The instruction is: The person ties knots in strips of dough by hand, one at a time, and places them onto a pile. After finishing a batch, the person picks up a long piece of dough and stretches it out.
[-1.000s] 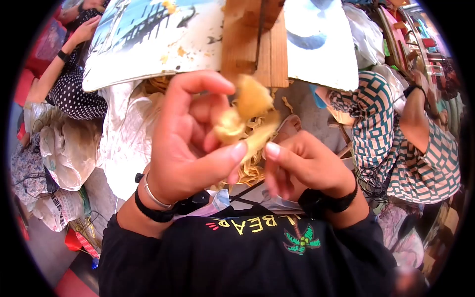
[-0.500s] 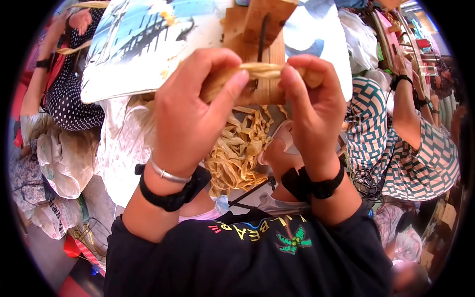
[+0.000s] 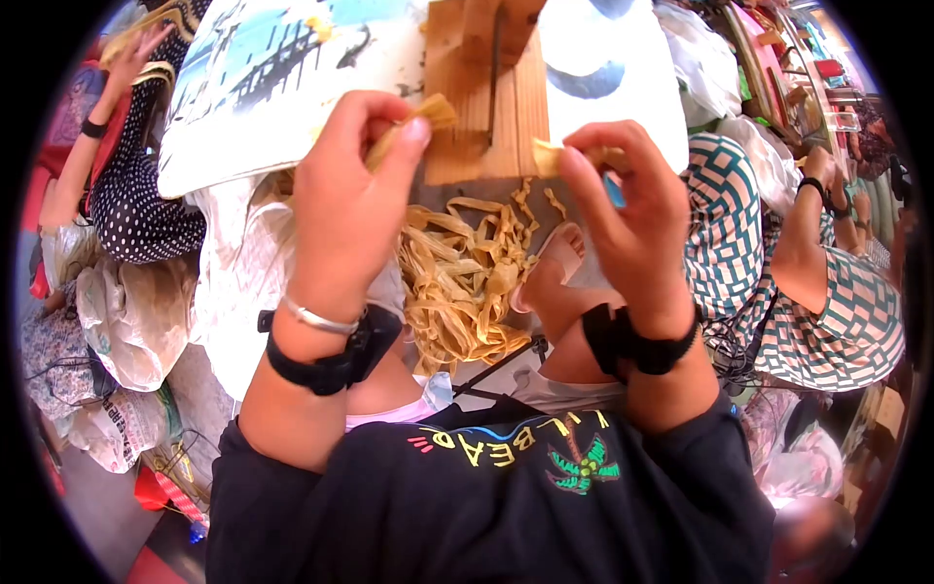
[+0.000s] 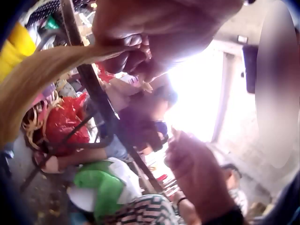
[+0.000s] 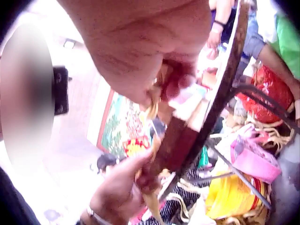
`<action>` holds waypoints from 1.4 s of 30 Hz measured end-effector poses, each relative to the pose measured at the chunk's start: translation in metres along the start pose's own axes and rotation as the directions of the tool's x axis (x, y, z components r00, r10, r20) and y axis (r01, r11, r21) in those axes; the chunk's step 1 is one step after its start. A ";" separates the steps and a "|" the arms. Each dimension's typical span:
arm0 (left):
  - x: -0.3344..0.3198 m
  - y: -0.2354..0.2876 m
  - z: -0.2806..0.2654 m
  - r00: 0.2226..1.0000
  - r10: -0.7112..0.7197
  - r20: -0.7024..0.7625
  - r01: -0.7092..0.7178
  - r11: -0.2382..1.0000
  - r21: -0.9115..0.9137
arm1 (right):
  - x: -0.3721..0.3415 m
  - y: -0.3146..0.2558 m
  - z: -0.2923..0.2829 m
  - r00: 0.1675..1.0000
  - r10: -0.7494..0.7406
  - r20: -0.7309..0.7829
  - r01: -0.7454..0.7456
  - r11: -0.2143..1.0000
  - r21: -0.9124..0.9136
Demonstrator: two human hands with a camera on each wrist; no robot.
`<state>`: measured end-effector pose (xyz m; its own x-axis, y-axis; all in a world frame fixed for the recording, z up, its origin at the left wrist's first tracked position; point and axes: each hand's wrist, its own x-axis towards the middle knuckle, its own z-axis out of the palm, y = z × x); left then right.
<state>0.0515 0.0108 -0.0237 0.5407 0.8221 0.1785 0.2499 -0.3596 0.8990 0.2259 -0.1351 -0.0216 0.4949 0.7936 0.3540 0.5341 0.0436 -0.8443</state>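
Observation:
My left hand (image 3: 360, 195) pinches a pale yellow strip (image 3: 438, 111) between thumb and curled fingers, its end sticking out to the right. In the left wrist view the strip (image 4: 42, 70) trails from that hand as a long flat band. Across a gap, my right hand (image 3: 632, 200) pinches another yellowish piece (image 3: 547, 157), whose short end points left. A wooden block stand (image 3: 491, 107) with a dark upright metal piece stands just beyond and between the hands. Below them lies a heap of tangled yellow strips (image 3: 462, 292).
The stand sits at the edge of a white table (image 3: 233, 146) with printed pictures. White plastic (image 3: 243, 282) hangs at the left. A person in polka-dot clothing (image 3: 146, 214) sits at the left, another in patterned clothing (image 3: 725, 224) at the right. A sandalled foot (image 3: 559, 255) is beside the heap.
Half a second ago both hands held one twisted yellow length close together. They have since moved apart, with a separate end showing in each.

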 end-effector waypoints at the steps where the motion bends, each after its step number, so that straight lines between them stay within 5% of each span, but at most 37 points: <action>1: -0.006 -0.001 -0.004 0.993 -0.105 0.052 0.112 0.980 -0.164 | -0.001 0.000 -0.013 0.996 -0.070 0.051 0.076 0.989 -0.127; 3: -0.020 -0.001 -0.019 0.941 -0.228 0.252 0.316 0.858 -0.404 | -0.007 -0.003 -0.030 0.980 -0.174 0.096 0.198 0.893 -0.404; 6: -0.040 0.009 -0.010 0.981 -0.083 0.173 0.169 0.803 -0.571 | -0.017 -0.017 -0.042 0.967 -0.244 0.069 0.249 0.861 -0.443; 7: -0.046 0.030 -0.007 0.975 -0.148 0.167 0.215 0.821 -0.528 | -0.019 -0.022 -0.036 0.953 -0.258 0.160 0.298 0.896 -0.329; 9: -0.054 0.033 0.005 0.970 -0.021 0.241 0.157 0.812 -0.561 | -0.024 -0.043 -0.010 0.939 -0.119 0.322 0.132 0.991 -0.018; 12: -0.068 0.030 0.031 0.974 0.056 0.221 0.077 0.831 -0.551 | -0.038 -0.026 0.031 0.929 -0.288 0.230 0.262 0.955 0.139; 13: -0.070 0.030 0.032 0.958 0.039 0.284 0.135 0.813 -0.566 | -0.040 -0.036 0.024 0.958 -0.057 0.281 -0.030 0.955 0.296; 15: -0.070 0.032 0.023 0.872 -0.008 0.490 0.335 0.739 -0.584 | -0.033 -0.040 0.013 0.938 0.185 0.294 -0.341 0.655 0.674; 16: -0.066 0.034 0.011 0.783 -0.023 0.622 0.472 0.674 -0.569 | -0.027 -0.037 0.004 0.925 0.171 0.340 -0.380 0.404 0.832; 17: -0.057 0.038 -0.001 0.723 -0.092 0.685 0.496 0.760 -0.421 | -0.023 -0.029 -0.008 0.911 0.130 0.391 -0.412 0.231 0.882; 18: -0.048 0.041 -0.013 0.654 -0.160 0.740 0.499 0.826 -0.262 | -0.020 -0.021 -0.018 0.891 0.102 0.442 -0.452 0.284 0.845; 19: -0.043 0.042 -0.021 0.719 -0.155 0.678 0.345 0.926 -0.154 | -0.015 -0.016 -0.027 0.868 0.074 0.492 -0.485 0.340 0.806; 20: -0.041 0.041 -0.027 0.776 -0.130 0.617 0.186 0.982 -0.026 | -0.017 -0.026 -0.034 0.846 0.225 0.482 -0.512 0.593 0.621; 21: -0.042 0.037 -0.024 0.830 -0.010 0.557 0.078 0.992 -0.098 | -0.017 -0.033 -0.038 0.829 0.366 0.422 -0.524 0.771 0.362; 23: -0.045 0.028 -0.018 0.886 0.232 0.401 -0.166 0.967 -0.191 | -0.022 -0.044 -0.021 0.550 0.291 0.782 -0.365 0.927 -0.088; 24: -0.046 0.032 -0.013 0.790 0.384 0.479 -0.347 0.923 -0.167 | -0.025 -0.049 -0.013 0.367 0.231 0.901 -0.147 0.971 -0.189; 25: -0.047 0.035 -0.007 0.663 0.521 0.538 -0.514 0.839 -0.179 | -0.027 -0.053 -0.004 0.232 0.231 0.945 -0.057 0.973 -0.224; 27: -0.055 0.036 0.005 0.527 0.531 0.663 -0.467 0.833 -0.297 | -0.079 -0.014 0.020 0.459 -0.296 0.838 -0.119 0.914 0.387; 28: -0.053 0.036 0.006 0.416 0.519 0.746 -0.464 0.827 -0.317 | -0.084 -0.013 0.025 0.423 -0.347 0.837 -0.138 0.889 0.437; 30: -0.054 0.027 0.009 0.588 0.523 0.617 -0.388 0.852 -0.353 | -0.079 -0.027 0.027 0.311 -0.303 0.901 -0.250 0.888 0.386; 31: -0.052 0.023 0.010 0.665 0.513 0.543 -0.354 0.857 -0.376 | -0.068 -0.034 0.028 0.385 -0.318 0.867 -0.329 0.830 0.450; 33: -0.034 0.018 -0.002 0.770 0.504 0.391 -0.333 0.840 -0.428 | -0.052 -0.033 0.024 0.336 -0.148 0.930 -0.592 0.735 0.330; 34: -0.031 0.021 -0.014 0.784 0.472 0.402 -0.315 0.862 -0.398 | -0.045 -0.030 0.020 0.340 -0.063 0.938 -0.673 0.681 0.290; 36: -0.027 0.031 -0.038 0.750 0.410 0.519 -0.313 0.911 -0.268 | -0.041 -0.033 0.012 0.527 0.003 0.850 -0.665 0.624 0.410; 37: -0.039 0.038 -0.036 0.808 0.242 0.537 -0.210 0.970 -0.121 | -0.041 -0.035 0.010 0.577 0.042 0.815 -0.630 0.658 0.413; 38: -0.044 0.029 -0.027 0.855 0.308 0.418 -0.258 0.951 -0.172 | -0.039 -0.037 0.008 0.589 0.090 0.803 -0.642 0.656 0.397; 40: -0.053 0.038 -0.019 0.924 0.008 0.382 0.141 0.922 -0.360 | -0.033 -0.044 0.002 0.566 0.197 0.801 -0.710 0.610 0.352; 41: -0.053 0.039 -0.020 0.918 0.012 0.396 0.144 0.921 -0.363 | -0.031 -0.046 -0.001 0.528 0.255 0.810 -0.763 0.561 0.321; 42: -0.052 0.038 -0.023 0.912 0.017 0.409 0.146 0.919 -0.365 | -0.032 -0.039 0.001 0.615 0.276 0.738 -0.730 0.552 0.402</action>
<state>0.0141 -0.0359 0.0108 0.8263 0.5630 0.0150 0.0153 -0.0489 0.9987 0.1883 -0.1616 -0.0009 -0.0544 0.9485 -0.3120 -0.3421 -0.3113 -0.8866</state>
